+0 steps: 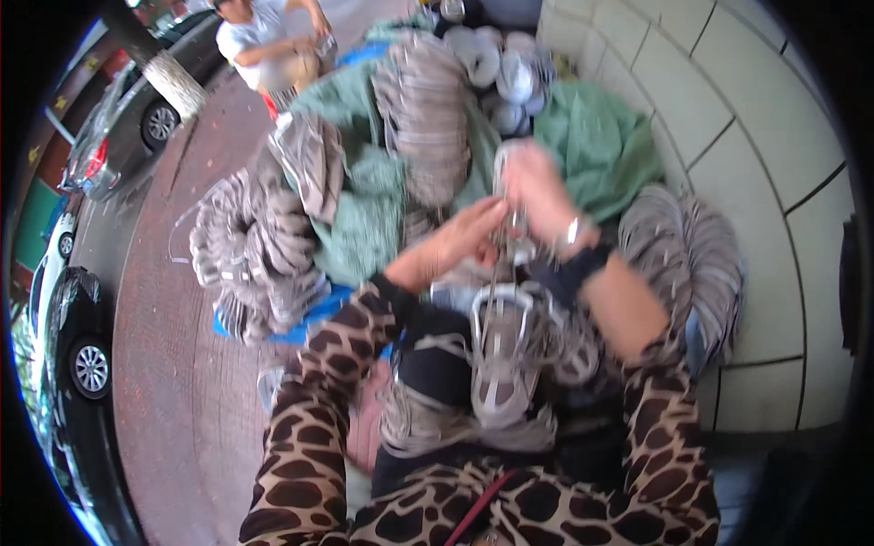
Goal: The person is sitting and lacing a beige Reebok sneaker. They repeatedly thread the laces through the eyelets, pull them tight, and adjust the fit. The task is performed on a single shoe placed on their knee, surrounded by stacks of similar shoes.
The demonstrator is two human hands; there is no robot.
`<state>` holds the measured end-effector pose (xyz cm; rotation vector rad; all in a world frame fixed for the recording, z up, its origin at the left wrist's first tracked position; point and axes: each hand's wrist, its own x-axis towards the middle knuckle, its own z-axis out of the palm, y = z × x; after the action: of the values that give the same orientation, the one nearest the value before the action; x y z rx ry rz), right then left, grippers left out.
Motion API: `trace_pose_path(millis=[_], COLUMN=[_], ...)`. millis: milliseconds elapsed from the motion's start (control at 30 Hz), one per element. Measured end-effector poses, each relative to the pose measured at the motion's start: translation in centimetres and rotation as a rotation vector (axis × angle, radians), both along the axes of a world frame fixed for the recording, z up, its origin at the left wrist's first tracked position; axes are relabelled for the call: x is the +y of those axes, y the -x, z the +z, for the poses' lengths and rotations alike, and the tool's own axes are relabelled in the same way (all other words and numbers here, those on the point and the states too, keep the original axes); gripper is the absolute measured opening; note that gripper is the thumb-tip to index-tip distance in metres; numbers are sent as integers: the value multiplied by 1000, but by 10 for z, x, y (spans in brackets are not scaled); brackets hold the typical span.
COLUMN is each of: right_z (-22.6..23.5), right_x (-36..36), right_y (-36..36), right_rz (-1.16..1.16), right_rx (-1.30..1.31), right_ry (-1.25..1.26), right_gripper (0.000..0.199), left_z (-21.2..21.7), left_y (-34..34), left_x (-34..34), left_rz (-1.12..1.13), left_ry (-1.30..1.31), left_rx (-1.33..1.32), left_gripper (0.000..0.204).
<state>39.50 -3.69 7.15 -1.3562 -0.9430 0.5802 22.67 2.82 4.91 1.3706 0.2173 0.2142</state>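
In my lap lies a grey-beige shoe upper (pixel 499 369) with pale trim, its toe toward me. A thin shoelace (pixel 493 296) rises from its opening toward my hands. My left hand (pixel 464 244) is closed, fingertips pinched about the lace. Just above and to the right, my right hand (pixel 537 187) is curled into a fist on the lace and smeared by motion; its fingertips are partly hidden. A second shoe upper (pixel 574 350) rests at the right of the first. Loose laces (pixel 414 423) lie bunched over my lap.
Stacked shoe uppers stand ahead (pixel 423 118), in a bundle at left (pixel 250 250) and at right (pixel 692 259). Green woven sacks (pixel 596 136) lie among them. A tiled wall (pixel 756 200) closes the right side. Another person (pixel 264 41) sits far left; parked cars (pixel 86 364) line the road.
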Motion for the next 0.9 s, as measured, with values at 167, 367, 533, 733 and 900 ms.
trace_pose_path(millis=[167, 367, 533, 733, 900], right_z=[23, -22, -23, -47, -43], right_x=[21, -70, -47, -36, -47], right_y=[-43, 32, 7, -54, -35], right_rz=[17, 701, 445, 235, 177], right_rx=[426, 527, -2, 442, 491], right_ry=[-93, 583, 381, 287, 295], right_gripper=[22, 29, 34, 34, 32], left_z=[21, 74, 53, -35, -76], left_y=[-30, -63, -55, 48, 96], left_x=[35, 100, 72, -7, -82], left_rz=[157, 344, 353, 208, -62], left_ry=[-142, -42, -238, -866, -1149], left_rx=[-128, -230, -44, 43, 53], left_gripper=[25, 26, 24, 13, 17])
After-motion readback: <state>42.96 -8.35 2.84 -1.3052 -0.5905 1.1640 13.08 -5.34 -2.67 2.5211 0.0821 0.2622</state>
